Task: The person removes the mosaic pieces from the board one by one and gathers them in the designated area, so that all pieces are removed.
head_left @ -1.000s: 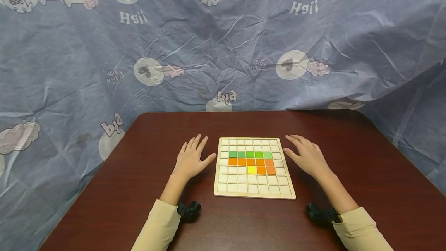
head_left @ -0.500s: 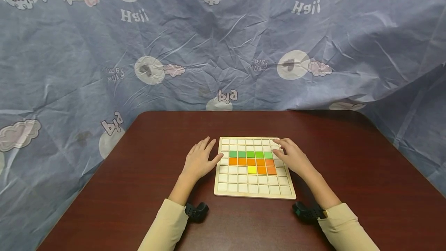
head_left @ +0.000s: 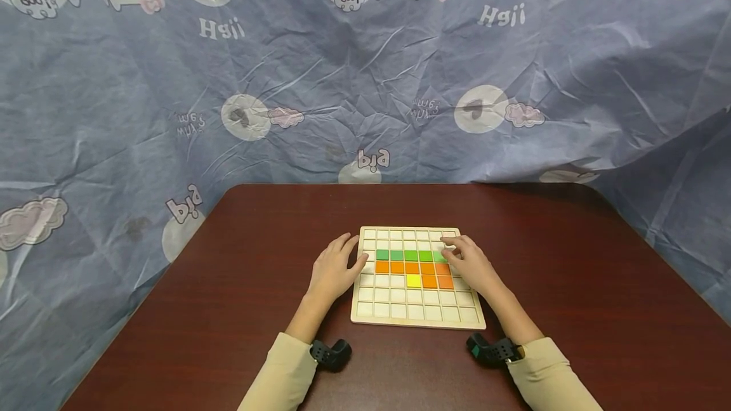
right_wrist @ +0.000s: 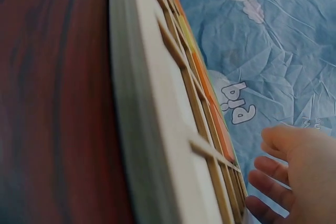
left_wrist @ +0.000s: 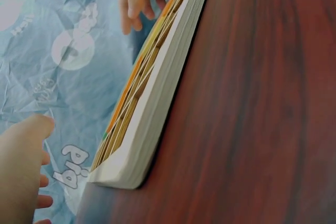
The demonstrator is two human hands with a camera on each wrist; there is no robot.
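A square wooden grid board (head_left: 417, 323) lies on the table with colored square tiles in some cells. Its green tiles (head_left: 410, 255) form one row, with orange tiles (head_left: 412, 267) in the row below. Under those sit a yellow tile (head_left: 414, 281) and two more orange ones. My left hand (head_left: 333, 271) is at the board's left edge, thumb over the rim, fingers relaxed. Over the right side, my right hand (head_left: 473, 266) has loosely bent fingers near the light green end tile. In the right wrist view nothing shows between the right hand's fingers (right_wrist: 270, 177).
The dark red-brown table (head_left: 274, 233) extends around the board on all sides. A blue printed cloth (head_left: 342, 81) hangs behind it. Black wrist devices (head_left: 331, 355) sit on both forearms, above the table's near part.
Both hands have moved inward: the left rightward to the board's edge, the right leftward from beside the board to over its right columns, fingers now more bent. The tiles look unchanged.
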